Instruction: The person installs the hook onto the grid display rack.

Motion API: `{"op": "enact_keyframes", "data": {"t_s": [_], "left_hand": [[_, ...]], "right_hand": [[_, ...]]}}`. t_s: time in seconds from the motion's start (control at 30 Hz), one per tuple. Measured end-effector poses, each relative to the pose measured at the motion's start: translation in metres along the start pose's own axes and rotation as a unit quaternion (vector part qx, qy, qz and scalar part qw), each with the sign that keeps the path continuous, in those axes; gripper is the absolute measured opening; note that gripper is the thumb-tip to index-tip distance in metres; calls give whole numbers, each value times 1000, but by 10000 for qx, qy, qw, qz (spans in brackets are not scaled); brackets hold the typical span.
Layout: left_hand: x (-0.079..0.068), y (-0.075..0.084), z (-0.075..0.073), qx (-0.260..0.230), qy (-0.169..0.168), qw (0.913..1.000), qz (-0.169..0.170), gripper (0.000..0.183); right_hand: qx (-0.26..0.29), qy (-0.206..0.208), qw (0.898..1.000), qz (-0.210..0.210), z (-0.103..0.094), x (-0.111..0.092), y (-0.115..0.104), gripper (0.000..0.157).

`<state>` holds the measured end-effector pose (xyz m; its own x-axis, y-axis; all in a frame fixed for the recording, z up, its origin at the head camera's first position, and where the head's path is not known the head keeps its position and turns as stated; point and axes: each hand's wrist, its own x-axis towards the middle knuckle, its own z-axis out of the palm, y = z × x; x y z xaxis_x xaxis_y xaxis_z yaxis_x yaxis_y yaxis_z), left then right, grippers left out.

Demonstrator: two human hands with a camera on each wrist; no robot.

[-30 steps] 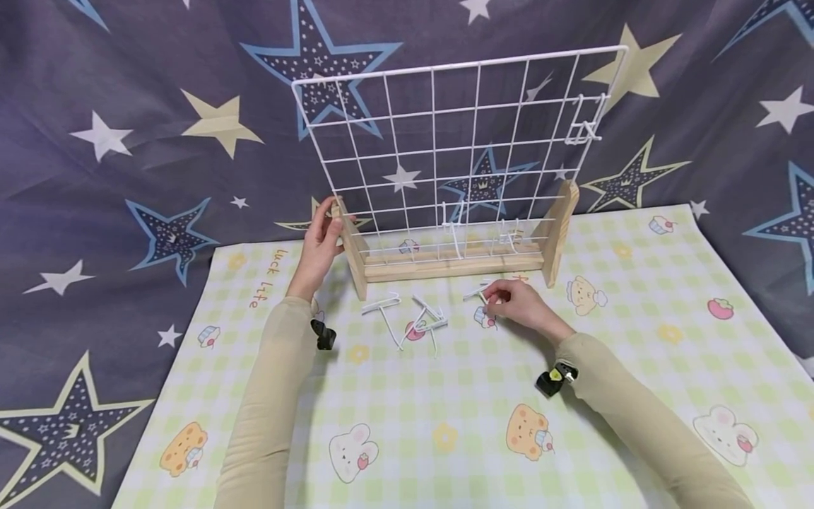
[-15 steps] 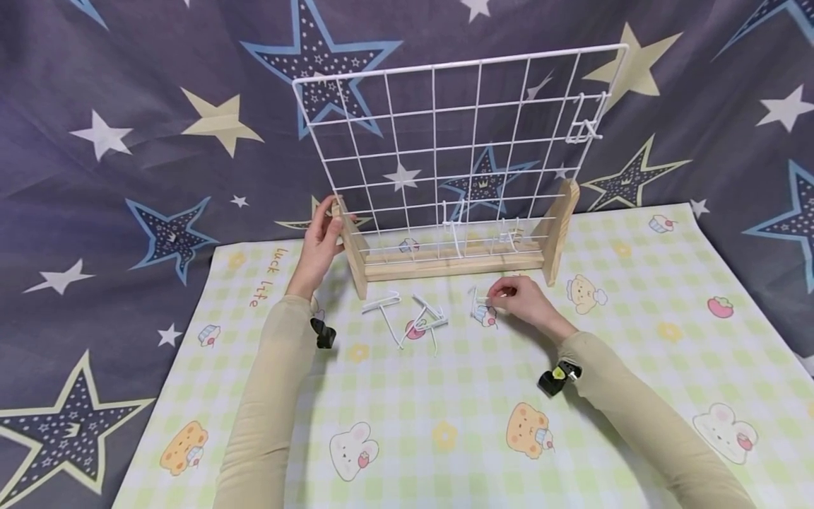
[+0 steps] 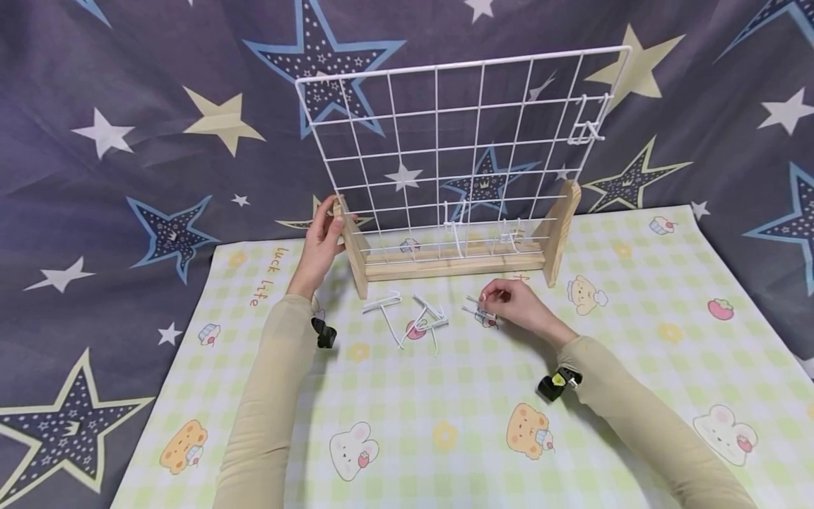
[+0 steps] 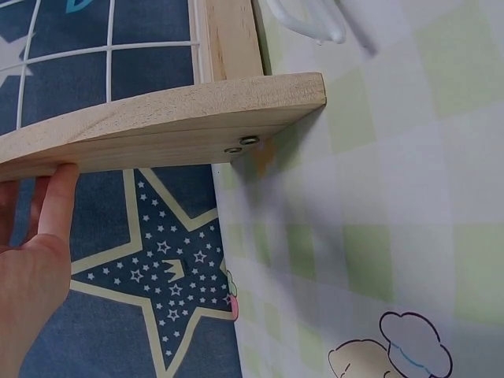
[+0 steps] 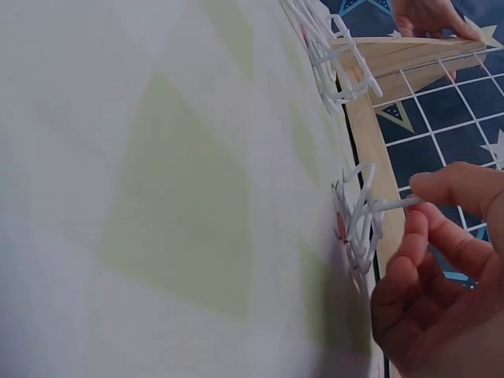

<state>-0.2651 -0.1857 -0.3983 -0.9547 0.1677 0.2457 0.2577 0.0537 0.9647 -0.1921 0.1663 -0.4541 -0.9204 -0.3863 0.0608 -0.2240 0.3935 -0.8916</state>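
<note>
Only the white wire hook (image 5: 381, 207) before the grid rack (image 3: 454, 266) has visibly turned since the earlier frame. At the rack's left end the left hand (image 3: 320, 247) grips the side panel (image 3: 353, 251), fingers curled round its edge; loose hooks (image 3: 433, 324) lie before the rack, and right of them the right hand's (image 3: 518, 305) fingers pinch the turned hook's stem, probably its best hold, since it looks light, stiff and slick.

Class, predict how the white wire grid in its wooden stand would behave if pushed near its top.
The wire grid would probably tip, since it rises well above its low wooden stand. It would likely feel stiff, as it looks straight and unbent. The left hand gripping the stand's side might steady it.
</note>
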Motion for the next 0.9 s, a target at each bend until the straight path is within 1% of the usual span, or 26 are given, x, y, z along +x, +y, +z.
{"op": "enact_keyframes", "data": {"t_s": [0.07, 0.13, 0.2, 0.33, 0.4, 0.5, 0.6, 0.67, 0.73, 0.8, 0.9], "left_hand": [[0, 0, 0, -5, 8, 10000, 0, 50], [0, 0, 1, 16, 19, 10000, 1, 50], [0, 0, 1, 64, 23, 10000, 3, 50], [0, 1, 1, 95, 7, 10000, 15, 51], [0, 1, 1, 55, -6, 10000, 21, 51], [0, 1, 1, 34, -1, 10000, 23, 51], [0, 1, 1, 3, 17, 10000, -10, 51], [0, 2, 1, -8, 21, 10000, -23, 51], [0, 2, 1, -3, 22, 10000, -19, 51], [0, 2, 1, 16, 21, 10000, -6, 51], [0, 1, 1, 20, 31, 10000, -19, 51]], "right_hand": [[32, -52, 10000, -54, 0, 0, 1, 8], [-9, -57, 10000, -72, 1, 1, 6, 9], [-33, -24, 10000, 37, 0, 2, 11, 13], [-122, 58, 9997, 223, 0, 9, 37, 15], [-205, 66, 9996, 189, -1, 12, 42, 15], [-301, -23, 9995, -58, -1, 14, 43, 14], [-529, -159, 9984, -104, 0, 15, 39, 15], [-602, -229, 9979, 0, 1, 16, 36, 15], [-634, -327, 9972, 218, 2, 17, 34, 16], [-531, -441, 9971, 318, 3, 17, 33, 16], [-200, -599, 9973, 387, 3, 17, 33, 16]]}}
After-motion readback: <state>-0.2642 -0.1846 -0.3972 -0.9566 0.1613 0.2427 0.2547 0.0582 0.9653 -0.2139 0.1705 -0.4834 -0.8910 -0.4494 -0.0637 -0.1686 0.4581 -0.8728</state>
